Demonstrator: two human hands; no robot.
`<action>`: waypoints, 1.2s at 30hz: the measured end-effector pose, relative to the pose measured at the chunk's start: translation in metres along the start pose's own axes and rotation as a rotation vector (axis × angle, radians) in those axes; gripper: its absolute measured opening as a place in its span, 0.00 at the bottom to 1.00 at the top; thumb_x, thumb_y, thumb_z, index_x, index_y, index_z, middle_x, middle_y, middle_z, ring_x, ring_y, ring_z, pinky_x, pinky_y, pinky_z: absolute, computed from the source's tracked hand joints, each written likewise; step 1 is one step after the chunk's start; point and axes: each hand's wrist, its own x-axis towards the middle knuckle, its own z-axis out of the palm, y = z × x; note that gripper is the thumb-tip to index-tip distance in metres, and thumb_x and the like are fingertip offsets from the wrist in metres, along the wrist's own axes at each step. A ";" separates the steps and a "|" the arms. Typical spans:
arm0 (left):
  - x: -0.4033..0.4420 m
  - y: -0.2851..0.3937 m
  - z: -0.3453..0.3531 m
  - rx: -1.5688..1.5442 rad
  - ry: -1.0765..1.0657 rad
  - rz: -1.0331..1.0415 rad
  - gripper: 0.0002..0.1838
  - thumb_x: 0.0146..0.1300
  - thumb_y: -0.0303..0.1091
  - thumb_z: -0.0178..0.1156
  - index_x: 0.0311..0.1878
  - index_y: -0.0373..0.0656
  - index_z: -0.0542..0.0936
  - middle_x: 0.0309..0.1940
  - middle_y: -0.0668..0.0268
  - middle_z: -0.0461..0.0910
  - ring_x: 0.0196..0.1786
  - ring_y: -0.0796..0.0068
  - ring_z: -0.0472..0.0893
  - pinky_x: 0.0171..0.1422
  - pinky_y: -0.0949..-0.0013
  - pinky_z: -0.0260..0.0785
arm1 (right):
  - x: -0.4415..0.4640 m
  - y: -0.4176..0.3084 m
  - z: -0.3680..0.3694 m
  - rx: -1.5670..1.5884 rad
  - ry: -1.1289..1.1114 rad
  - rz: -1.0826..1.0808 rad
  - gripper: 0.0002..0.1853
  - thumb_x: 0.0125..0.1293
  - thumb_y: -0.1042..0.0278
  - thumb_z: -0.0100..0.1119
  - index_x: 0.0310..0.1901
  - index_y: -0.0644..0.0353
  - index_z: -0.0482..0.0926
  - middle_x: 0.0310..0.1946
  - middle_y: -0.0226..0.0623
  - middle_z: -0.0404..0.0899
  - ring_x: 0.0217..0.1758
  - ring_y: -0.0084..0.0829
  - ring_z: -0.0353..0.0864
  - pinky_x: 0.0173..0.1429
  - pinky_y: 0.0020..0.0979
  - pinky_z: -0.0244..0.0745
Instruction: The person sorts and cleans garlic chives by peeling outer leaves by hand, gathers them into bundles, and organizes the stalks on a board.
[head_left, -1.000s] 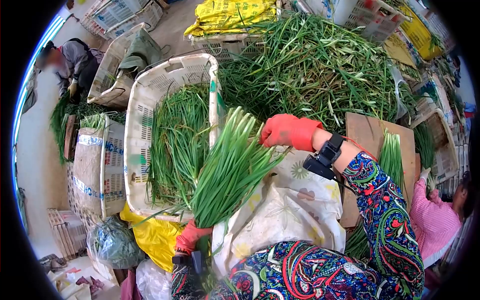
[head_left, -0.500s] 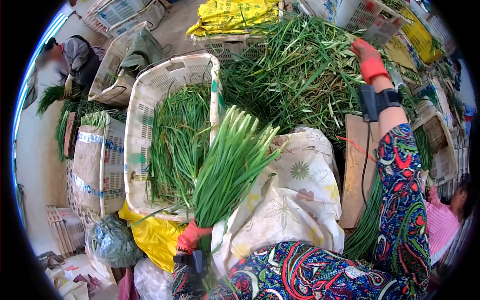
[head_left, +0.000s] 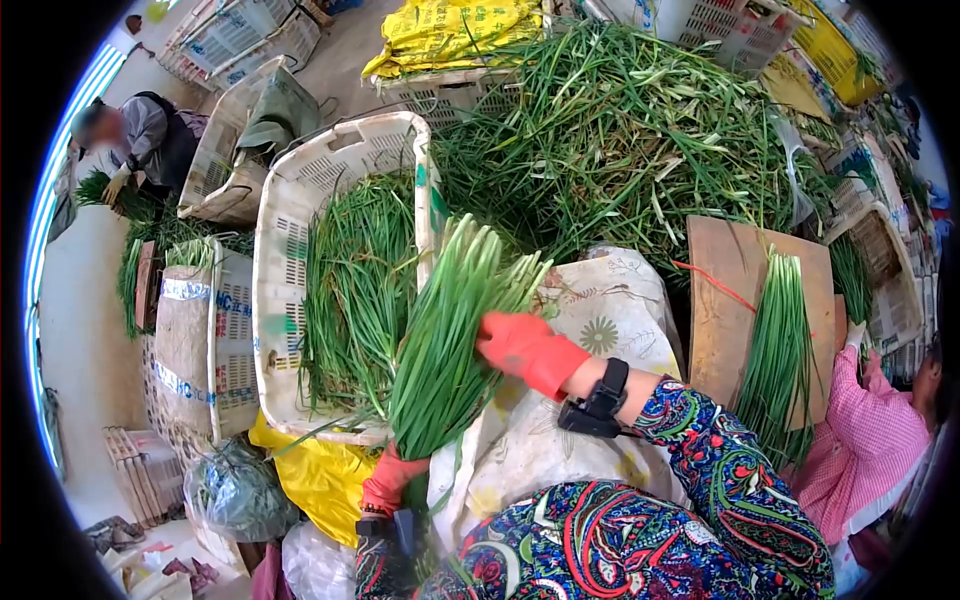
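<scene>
My left hand (head_left: 392, 480), in a red glove, is closed around the lower, leafy end of a bunch of garlic chives (head_left: 445, 360). The pale stem ends point up and away from me. My right hand (head_left: 520, 345), also red-gloved, presses against the bunch's right side with its fingers bent into the stalks; the fingertips are partly hidden. Under the bunch and across my lap lies a white patterned cloth (head_left: 600, 400). Left of the bunch, a white plastic crate (head_left: 268, 330) holds more loose chives (head_left: 355, 270).
A big heap of loose chives (head_left: 640, 140) lies ahead. On the right, a neat bunch (head_left: 780, 340) rests on a wooden board (head_left: 720, 300), beside a person in a pink checked sleeve (head_left: 850, 430). Another person (head_left: 150, 140) handles greens at far left. Yellow sacks (head_left: 450, 35) stand behind.
My right hand has come back from the heap to the bunch in my left hand. The neat bunch on the board now shows fully, no longer covered by my arm.
</scene>
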 end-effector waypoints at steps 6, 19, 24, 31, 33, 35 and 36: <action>-0.003 0.019 0.005 -0.159 -0.109 0.042 0.26 0.45 0.30 0.68 0.51 0.38 0.74 0.46 0.64 0.77 0.47 0.75 0.76 0.52 0.71 0.68 | -0.029 -0.032 -0.061 0.721 -0.348 0.110 0.11 0.60 0.63 0.51 0.31 0.64 0.73 0.23 0.36 0.79 0.23 0.24 0.78 0.25 0.22 0.71; -0.009 0.032 0.011 -0.193 -0.082 0.063 0.27 0.44 0.29 0.68 0.51 0.39 0.74 0.46 0.65 0.78 0.45 0.76 0.77 0.50 0.70 0.68 | 0.014 0.017 -0.095 -0.712 0.257 -0.480 0.18 0.55 0.54 0.54 0.47 0.48 0.75 0.50 0.31 0.73 0.58 0.35 0.65 0.63 0.37 0.55; -0.007 0.029 0.008 -0.167 -0.091 0.036 0.25 0.44 0.29 0.68 0.49 0.39 0.75 0.43 0.66 0.79 0.43 0.76 0.77 0.49 0.71 0.69 | 0.044 0.044 -0.046 -0.754 0.307 -0.342 0.12 0.51 0.53 0.52 0.34 0.47 0.78 0.40 0.27 0.76 0.50 0.34 0.71 0.63 0.41 0.51; 0.000 0.021 0.002 -0.005 -0.088 0.084 0.23 0.46 0.29 0.66 0.48 0.40 0.75 0.42 0.66 0.79 0.43 0.77 0.76 0.49 0.72 0.68 | 0.073 0.047 -0.098 -0.814 0.547 -0.280 0.08 0.53 0.60 0.56 0.30 0.54 0.78 0.20 0.33 0.75 0.31 0.35 0.76 0.49 0.35 0.67; 0.001 0.015 0.002 0.115 -0.057 0.226 0.22 0.47 0.29 0.65 0.48 0.40 0.74 0.41 0.66 0.79 0.43 0.78 0.76 0.49 0.72 0.68 | 0.058 0.022 -0.136 -0.368 0.614 -0.231 0.12 0.55 0.57 0.56 0.35 0.57 0.79 0.21 0.33 0.76 0.28 0.29 0.76 0.39 0.30 0.71; 0.000 0.017 0.004 0.327 0.031 0.425 0.20 0.48 0.29 0.65 0.47 0.40 0.75 0.40 0.65 0.79 0.43 0.76 0.77 0.48 0.71 0.68 | 0.058 0.016 -0.131 -0.001 0.421 -0.334 0.15 0.58 0.55 0.55 0.37 0.59 0.79 0.25 0.30 0.77 0.28 0.20 0.73 0.35 0.23 0.71; -0.004 0.028 0.006 0.315 0.074 0.348 0.20 0.48 0.30 0.65 0.46 0.40 0.74 0.39 0.65 0.79 0.41 0.76 0.77 0.47 0.71 0.69 | 0.038 -0.010 -0.124 -0.043 0.258 -0.199 0.17 0.56 0.52 0.54 0.37 0.57 0.79 0.30 0.37 0.79 0.34 0.31 0.78 0.40 0.29 0.72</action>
